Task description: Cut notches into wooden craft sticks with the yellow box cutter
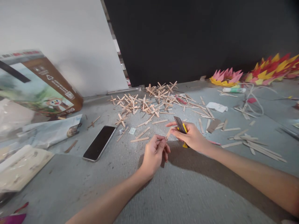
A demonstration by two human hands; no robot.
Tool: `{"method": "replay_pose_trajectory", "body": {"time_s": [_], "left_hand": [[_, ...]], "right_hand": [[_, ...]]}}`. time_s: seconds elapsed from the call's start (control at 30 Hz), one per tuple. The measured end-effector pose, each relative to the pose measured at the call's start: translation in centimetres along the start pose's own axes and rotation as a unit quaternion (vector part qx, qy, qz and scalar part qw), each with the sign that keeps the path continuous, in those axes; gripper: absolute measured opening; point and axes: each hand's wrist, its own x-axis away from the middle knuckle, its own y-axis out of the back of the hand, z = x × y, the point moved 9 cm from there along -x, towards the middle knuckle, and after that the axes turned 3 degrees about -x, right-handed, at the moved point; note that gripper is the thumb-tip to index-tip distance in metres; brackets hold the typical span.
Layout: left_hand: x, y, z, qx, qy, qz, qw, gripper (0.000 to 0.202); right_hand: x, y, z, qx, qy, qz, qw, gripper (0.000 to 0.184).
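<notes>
My left hand point(155, 152) is closed in a pinch on a thin wooden craft stick point(167, 134), held just above the grey floor. My right hand point(190, 135) is wrapped round a yellow utility knife point(182, 127) whose dark blade end points up and away. The knife sits right beside the tip of the stick. Loose wooden sticks point(140, 137) lie on the floor just ahead of both hands. Farther back is a pile of sticks glued into crosses point(144, 104).
A black phone point(99, 143) lies face up to the left. A tilted cardboard box point(39, 85) and plastic bags sit at the far left. Paper flowers point(266, 73), a glue tube point(233, 90), a white cable point(253, 99) and more sticks are at the right. A dark wall stands behind.
</notes>
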Motion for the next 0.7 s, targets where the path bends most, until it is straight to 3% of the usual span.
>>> {"method": "replay_pose_trajectory", "body": {"time_s": [0.17, 0.37, 0.53, 0.7], "left_hand": [[0.2, -0.4, 0.4, 0.005, 0.021, 0.023, 0.999, 0.036], [0.2, -0.4, 0.8, 0.037, 0.025, 0.019, 0.999, 0.04], [0.4, -0.2, 0.3, -0.084, 0.005, 0.015, 0.996, 0.036], [0.6, -0.6, -0.8, -0.244, -0.055, 0.032, 0.968, 0.03]], "right_hand": [[-0.1, 0.0, -0.2, -0.001, -0.006, 0.009, 1.0, 0.041], [0.2, -1.2, -0.2, -0.063, 0.007, 0.085, 0.994, 0.044], [0.0, -0.5, -0.9, -0.047, -0.01, 0.016, 0.999, 0.042], [0.1, -0.3, -0.7, -0.055, -0.014, -0.013, 0.998, 0.045]]}}
